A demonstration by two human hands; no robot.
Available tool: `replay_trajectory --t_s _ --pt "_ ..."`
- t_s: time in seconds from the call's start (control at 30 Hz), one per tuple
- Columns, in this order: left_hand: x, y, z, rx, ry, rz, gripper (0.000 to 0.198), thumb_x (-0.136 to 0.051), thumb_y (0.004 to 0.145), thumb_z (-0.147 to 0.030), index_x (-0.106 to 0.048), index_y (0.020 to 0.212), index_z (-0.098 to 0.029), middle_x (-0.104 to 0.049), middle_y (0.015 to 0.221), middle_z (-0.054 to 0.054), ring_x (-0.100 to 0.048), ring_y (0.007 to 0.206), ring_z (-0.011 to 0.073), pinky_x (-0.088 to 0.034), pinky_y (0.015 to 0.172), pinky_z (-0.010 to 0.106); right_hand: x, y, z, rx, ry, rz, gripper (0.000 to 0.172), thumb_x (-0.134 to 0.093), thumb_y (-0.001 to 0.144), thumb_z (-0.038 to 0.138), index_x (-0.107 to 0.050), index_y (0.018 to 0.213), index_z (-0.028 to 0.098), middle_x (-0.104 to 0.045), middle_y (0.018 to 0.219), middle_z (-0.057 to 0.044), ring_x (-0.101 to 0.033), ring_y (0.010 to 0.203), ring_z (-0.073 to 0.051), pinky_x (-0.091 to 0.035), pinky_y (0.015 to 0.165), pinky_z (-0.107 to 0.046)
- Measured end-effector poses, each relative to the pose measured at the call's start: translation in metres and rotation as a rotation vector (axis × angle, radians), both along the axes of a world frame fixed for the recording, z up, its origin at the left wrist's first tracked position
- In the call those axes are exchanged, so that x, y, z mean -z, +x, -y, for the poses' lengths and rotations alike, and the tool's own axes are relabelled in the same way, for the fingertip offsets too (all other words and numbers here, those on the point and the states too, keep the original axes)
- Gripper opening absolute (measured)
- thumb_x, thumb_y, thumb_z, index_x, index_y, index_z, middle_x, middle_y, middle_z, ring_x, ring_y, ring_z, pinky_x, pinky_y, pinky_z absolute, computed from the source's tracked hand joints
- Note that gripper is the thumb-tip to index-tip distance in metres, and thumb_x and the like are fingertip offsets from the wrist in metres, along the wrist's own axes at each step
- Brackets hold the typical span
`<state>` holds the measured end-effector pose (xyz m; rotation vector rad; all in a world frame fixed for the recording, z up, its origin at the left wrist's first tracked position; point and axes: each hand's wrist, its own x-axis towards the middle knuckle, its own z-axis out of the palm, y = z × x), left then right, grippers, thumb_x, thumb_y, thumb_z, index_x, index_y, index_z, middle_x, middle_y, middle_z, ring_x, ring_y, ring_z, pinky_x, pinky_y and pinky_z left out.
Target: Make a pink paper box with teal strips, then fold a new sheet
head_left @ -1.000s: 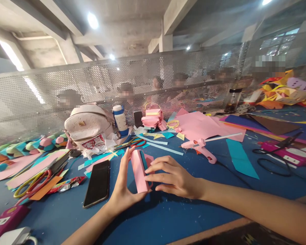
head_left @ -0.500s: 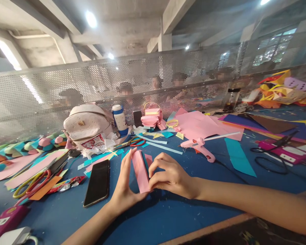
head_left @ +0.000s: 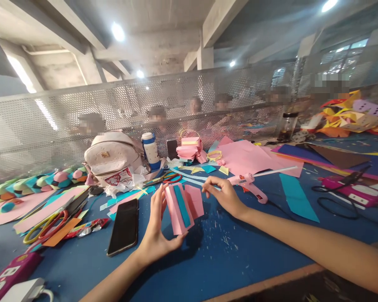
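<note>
Holding a pink folded-paper piece (head_left: 177,208) with a blue strip, the left hand (head_left: 153,235) spans it in the head view, thumb at its near end and fingers along its left side, left of centre over the blue table (head_left: 222,262). The right hand (head_left: 227,198) is just right of the piece's pink flap (head_left: 195,201), fingers loosely curled; I cannot tell whether they pinch anything thin.

A squeeze too firm from the left thumb could buckle the paper walls, and a brush by the right fingers could bend the flap. The glue gun (head_left: 251,187) lies just beyond the right hand, hiding its nozzle; reaching far without care could knock it or, if it is hot, burn a finger.

Room to the left is tight, with a phone (head_left: 123,227) near the left wrist. Bare tabletop opens on the near side, up to the table's edge (head_left: 267,284).
</note>
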<state>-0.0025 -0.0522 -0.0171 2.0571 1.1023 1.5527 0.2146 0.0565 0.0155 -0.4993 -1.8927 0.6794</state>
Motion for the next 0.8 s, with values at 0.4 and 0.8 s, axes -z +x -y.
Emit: replay_trajectory --t_s 0.4,0.8 --pt "0.004 -0.007 -0.007 0.002 -0.024 0.043 0.115 -0.083 0.069 -0.042 -0.007 0.155 -0.037 -0.016 0.155 0.011 -0.03 0.142 0.0377 -0.025 0.116 0.058 0.005 -0.005 0.028 -0.163 0.399 0.195 0.024 -0.044 0.099 0.014 -0.058 0.116 0.023 -0.065 0.11 -0.006 -0.055 0.109 -0.019 -0.041 0.099 -0.038" --pt "0.001 -0.008 -0.006 0.032 -0.021 0.118 0.111 -0.083 0.07 -0.046 -0.012 0.154 -0.036 -0.019 0.155 0.01 -0.026 0.144 0.0358 -0.021 0.119 0.056 0.01 -0.004 0.029 -0.064 0.519 0.27 0.035 -0.042 0.1 0.017 -0.056 0.131 0.024 -0.06 0.117 -0.008 -0.052 0.109 -0.02 -0.043 0.096 -0.039"
